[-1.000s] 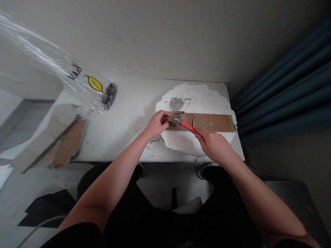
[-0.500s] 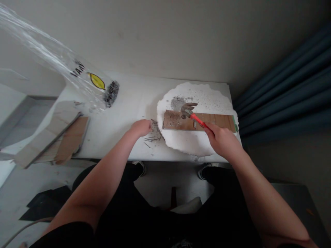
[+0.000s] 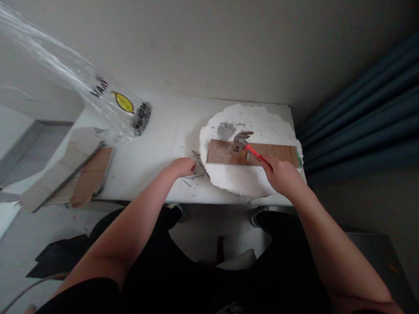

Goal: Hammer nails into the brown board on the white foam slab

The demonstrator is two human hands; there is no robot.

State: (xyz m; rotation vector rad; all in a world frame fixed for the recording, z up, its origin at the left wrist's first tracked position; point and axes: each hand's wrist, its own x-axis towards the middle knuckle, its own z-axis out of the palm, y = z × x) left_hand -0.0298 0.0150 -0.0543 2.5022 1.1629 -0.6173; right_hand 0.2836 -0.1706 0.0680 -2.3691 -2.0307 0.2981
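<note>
Though gripped, hammer [image 3: 244,141] above plank [image 3: 258,153].

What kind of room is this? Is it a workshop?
Probably a plain room at home used as a makeshift work spot, not a real workshop: a white table against a bare wall, a dark curtain beside it, and a hammer over a wooden board with loose nails nearby.
</note>
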